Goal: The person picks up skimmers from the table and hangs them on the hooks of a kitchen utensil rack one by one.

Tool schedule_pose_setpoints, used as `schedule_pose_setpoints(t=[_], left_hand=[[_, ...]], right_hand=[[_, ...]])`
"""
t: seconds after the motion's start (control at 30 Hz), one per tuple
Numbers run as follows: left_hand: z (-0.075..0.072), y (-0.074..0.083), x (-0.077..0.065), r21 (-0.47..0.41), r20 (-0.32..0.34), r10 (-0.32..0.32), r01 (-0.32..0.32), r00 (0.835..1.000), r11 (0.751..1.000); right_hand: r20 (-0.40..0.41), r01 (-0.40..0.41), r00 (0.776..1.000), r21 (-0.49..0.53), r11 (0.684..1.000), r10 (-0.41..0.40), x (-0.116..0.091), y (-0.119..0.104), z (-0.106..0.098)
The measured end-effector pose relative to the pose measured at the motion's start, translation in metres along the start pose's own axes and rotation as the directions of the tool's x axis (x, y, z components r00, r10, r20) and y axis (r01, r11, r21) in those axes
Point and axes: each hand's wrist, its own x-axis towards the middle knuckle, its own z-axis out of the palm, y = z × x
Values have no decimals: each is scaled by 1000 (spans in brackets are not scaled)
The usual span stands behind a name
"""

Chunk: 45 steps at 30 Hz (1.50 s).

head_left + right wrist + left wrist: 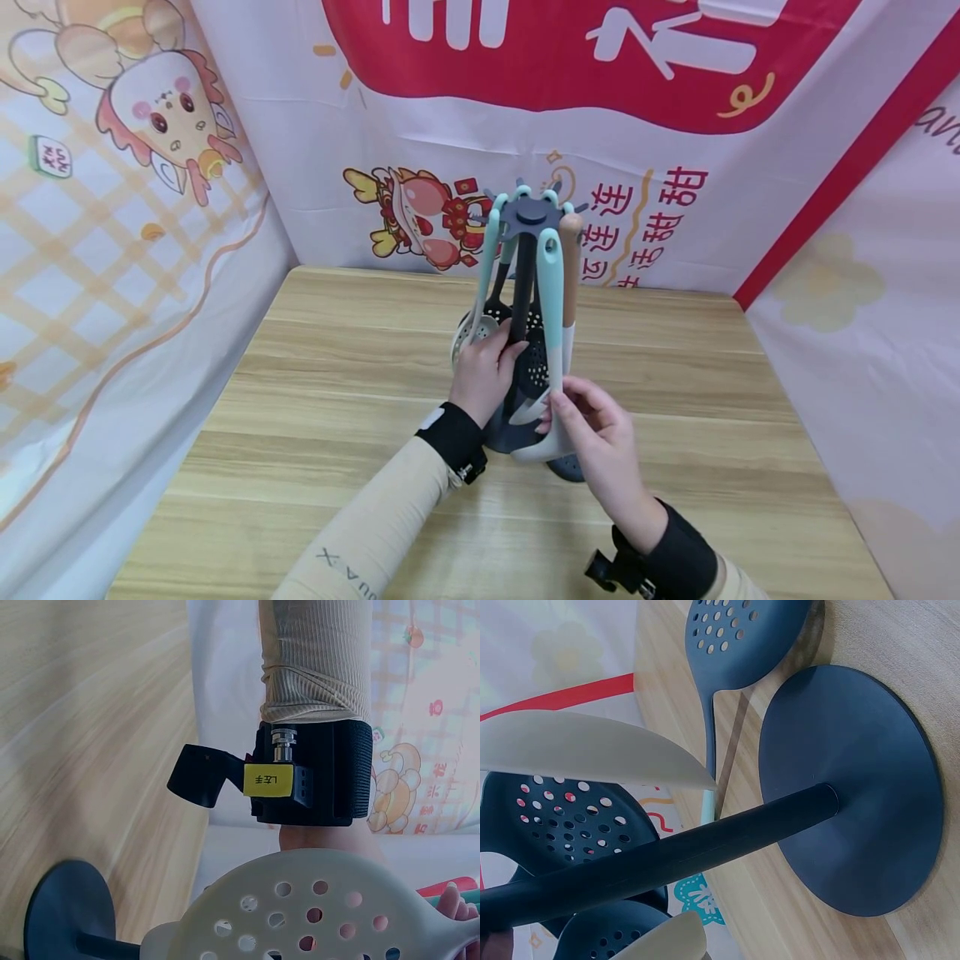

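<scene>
A dark grey utensil stand [532, 212] has several mint-handled utensils hanging from its top. My left hand [483, 375] grips its upright pole [660, 847]; the round base [855, 787] is on the table. In my right hand [603, 429] I pinch the neck of a cream skimmer [300, 889] with a mint handle [551, 275], whose top is at the stand's hook ring. Beside it hangs a wooden-handled utensil [571, 267]. Dark perforated skimmers [562, 817] hang behind the pole. Another dark slotted head [742, 637] is low beside the base; I cannot tell whether it hangs.
The wooden table [337, 400] extends around the stand. Printed cloth [637, 108] hangs behind it and on both sides. A black wrist camera mount [311, 772] sits on my left wrist near the skimmer.
</scene>
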Motion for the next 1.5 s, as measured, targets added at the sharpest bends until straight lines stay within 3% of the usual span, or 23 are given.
schedule_pose_setpoints(t=[0.67, 1.07, 1.5], left_hand=[[0, 2, 1, 18, 27, -22, 22, 999, 1000], [-1, 2, 1, 18, 34, -25, 25, 999, 1000], [-2, 3, 0, 21, 55, -49, 48, 997, 999]], right_hand=[[0, -78, 997, -8, 997, 78, 3, 0, 2], [12, -128, 992, -69, 989, 129, 11, 7, 4], [6, -135, 991, -103, 986, 136, 16, 13, 3]])
